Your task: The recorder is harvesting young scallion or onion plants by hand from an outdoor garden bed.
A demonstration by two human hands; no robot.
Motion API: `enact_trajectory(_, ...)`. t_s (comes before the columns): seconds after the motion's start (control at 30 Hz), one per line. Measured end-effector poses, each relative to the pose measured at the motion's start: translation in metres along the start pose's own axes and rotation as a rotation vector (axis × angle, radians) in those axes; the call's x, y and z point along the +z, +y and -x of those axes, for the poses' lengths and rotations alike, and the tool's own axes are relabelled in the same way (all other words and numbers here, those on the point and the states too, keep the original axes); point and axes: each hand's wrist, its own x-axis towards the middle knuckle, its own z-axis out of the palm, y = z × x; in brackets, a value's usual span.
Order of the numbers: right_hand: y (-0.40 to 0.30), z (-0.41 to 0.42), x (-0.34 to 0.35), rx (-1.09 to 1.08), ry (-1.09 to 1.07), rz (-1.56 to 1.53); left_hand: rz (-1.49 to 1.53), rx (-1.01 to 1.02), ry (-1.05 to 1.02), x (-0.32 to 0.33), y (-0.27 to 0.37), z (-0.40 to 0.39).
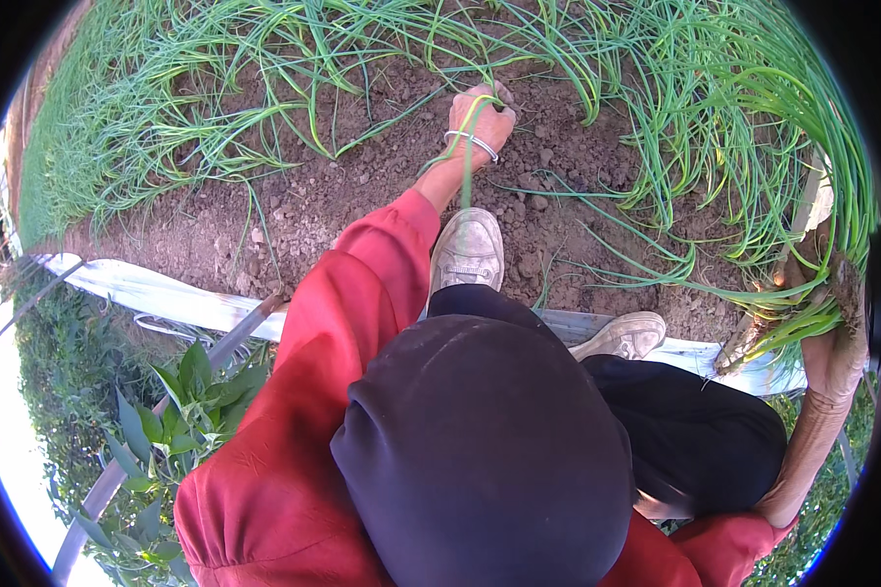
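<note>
My left hand (pixel 484 121), with a pale bangle at the wrist, is closed around a green onion plant (pixel 467 172) low over the soil. The plant's long leaves droop back over the wrist, and the fingers partly hide its base. At the far right, my right hand (pixel 826 359) holds a thick bunch of green onions (pixel 840 158). Soil and roots cling to the lower end of this bunch, and its leaves arch up along the picture's rim. Most of the right fingers are hidden by the bunch.
Standing green onions (pixel 213 110) cover the bed ahead and to both sides. Crumbly bare soil (pixel 382 165) lies around my shoe (pixel 470 246). White plastic sheeting (pixel 169 293) edges the bed, with a metal pipe (pixel 242 328) and a leafy plant (pixel 191 400) at the left.
</note>
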Motion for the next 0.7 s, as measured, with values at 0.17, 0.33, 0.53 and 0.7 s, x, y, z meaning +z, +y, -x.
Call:
enact_trajectory(0.17,-0.006,0.005,0.000,0.037,-0.058,-0.020,-0.221,0.148,0.064,0.014,0.002,-0.008)
enact_trajectory(0.33,-0.001,-0.004,0.003,0.118,-0.176,-0.072,-0.407,0.098,-0.032,0.012,0.012,-0.013)
enact_trajectory(0.53,-0.006,-0.017,0.004,0.109,-0.102,-0.047,-0.629,0.039,-0.068,0.014,0.015,-0.020)
enact_trajectory(0.7,-0.010,-0.020,0.012,0.069,-0.010,0.047,-0.658,0.143,-0.077,0.030,0.022,-0.024)
